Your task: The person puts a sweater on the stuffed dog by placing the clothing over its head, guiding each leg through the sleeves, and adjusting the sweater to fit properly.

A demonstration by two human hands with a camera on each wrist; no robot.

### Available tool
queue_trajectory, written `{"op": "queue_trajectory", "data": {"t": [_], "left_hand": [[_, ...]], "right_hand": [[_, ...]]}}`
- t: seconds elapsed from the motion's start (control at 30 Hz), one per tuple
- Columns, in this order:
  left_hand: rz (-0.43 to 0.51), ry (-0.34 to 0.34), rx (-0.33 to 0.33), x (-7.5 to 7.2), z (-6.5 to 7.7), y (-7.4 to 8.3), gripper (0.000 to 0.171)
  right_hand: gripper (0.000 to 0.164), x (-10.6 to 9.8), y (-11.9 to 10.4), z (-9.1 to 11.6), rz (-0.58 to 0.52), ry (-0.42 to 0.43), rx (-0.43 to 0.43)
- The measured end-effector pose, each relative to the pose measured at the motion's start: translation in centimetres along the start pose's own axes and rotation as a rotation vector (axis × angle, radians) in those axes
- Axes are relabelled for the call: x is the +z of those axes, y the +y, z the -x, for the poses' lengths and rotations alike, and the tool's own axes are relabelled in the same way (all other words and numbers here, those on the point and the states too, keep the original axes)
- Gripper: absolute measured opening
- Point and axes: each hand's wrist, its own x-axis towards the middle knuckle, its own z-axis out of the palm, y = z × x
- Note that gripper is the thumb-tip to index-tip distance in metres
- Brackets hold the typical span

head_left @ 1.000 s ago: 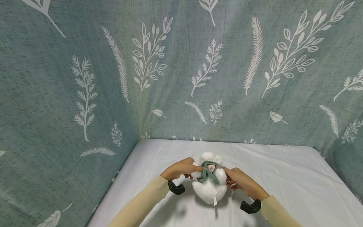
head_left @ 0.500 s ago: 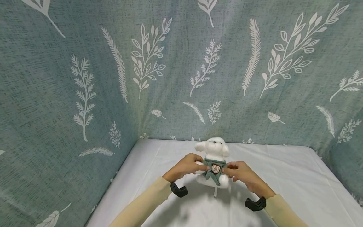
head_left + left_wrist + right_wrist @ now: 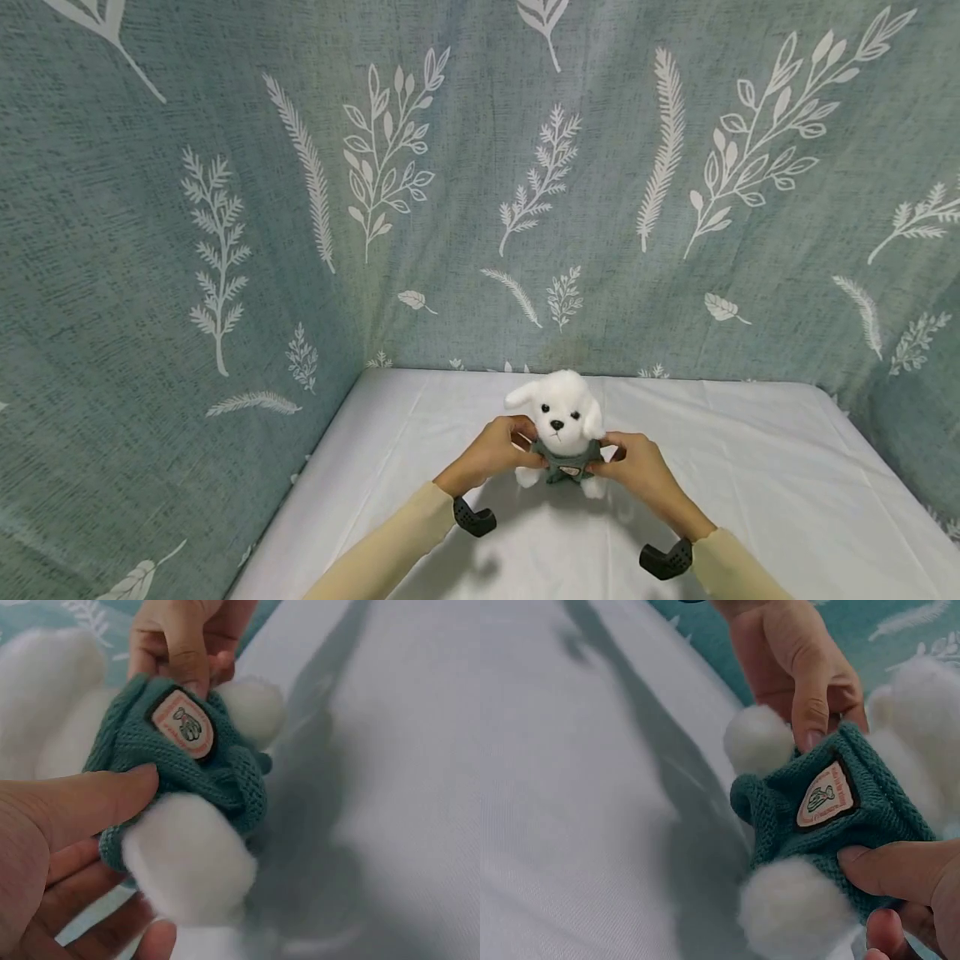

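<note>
A white plush dog (image 3: 561, 410) is upright over the bed-like white surface, its dark eyes and nose toward me. It wears a green knitted garment (image 3: 127, 746) with a pink badge (image 3: 826, 796) on the front. My left hand (image 3: 495, 454) grips the dog's body from the left, its thumb pressed on the knit. From the right, my right hand (image 3: 633, 467) pinches the other side of the garment, thumb in front. Both wrist views show the white paws sticking out below the thumbs; the dog's back is hidden.
A white cloth (image 3: 750, 483) covers the flat surface. Green-grey curtains (image 3: 450, 208) with white leaf prints hang behind it and along the left side. Black wrist devices (image 3: 475, 518) sit below cream sleeves (image 3: 390, 537).
The plush dog has been tipped from a leaning-back pose, underside toward me, to upright with its face toward me. Both hands keep their hold and turn with it.
</note>
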Motion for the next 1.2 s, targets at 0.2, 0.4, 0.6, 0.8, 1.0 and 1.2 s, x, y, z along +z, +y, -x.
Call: {"op": "queue_trajectory", "data": {"t": [0.2, 0.4, 0.6, 0.8, 1.0, 1.2], "left_hand": [[-0.034, -0.034, 0.046, 0.0, 0.0, -0.4, 0.03], [-0.076, -0.052, 0.071, 0.3, -0.1, -0.5, 0.029], [-0.109, -0.002, 0.085, 0.8, -0.3, -0.6, 0.024], [-0.118, -0.002, 0.112, 1.0, -0.3, -0.9, 0.027], [-0.116, -0.004, 0.158, 1.0, -0.3, -1.0, 0.037], [-0.136, 0.001, 0.137, 1.1, 0.0, -1.3, 0.042]], "right_hand": [[0.042, 0.3, 0.6, 0.0, 0.03, 0.02, 0.019], [0.044, 0.5, 0.9, 0.0, 0.066, 0.051, 0.013], [0.042, 0.8, 1.0, -0.4, 0.088, 0.067, 0.017], [0.045, 0.8, 1.0, -0.3, 0.106, 0.061, 0.022], [0.051, 0.9, 1.2, -0.1, 0.082, 0.038, 0.023], [0.05, 1.1, 1.5, -0.2, 0.066, 0.039, 0.044]]}}
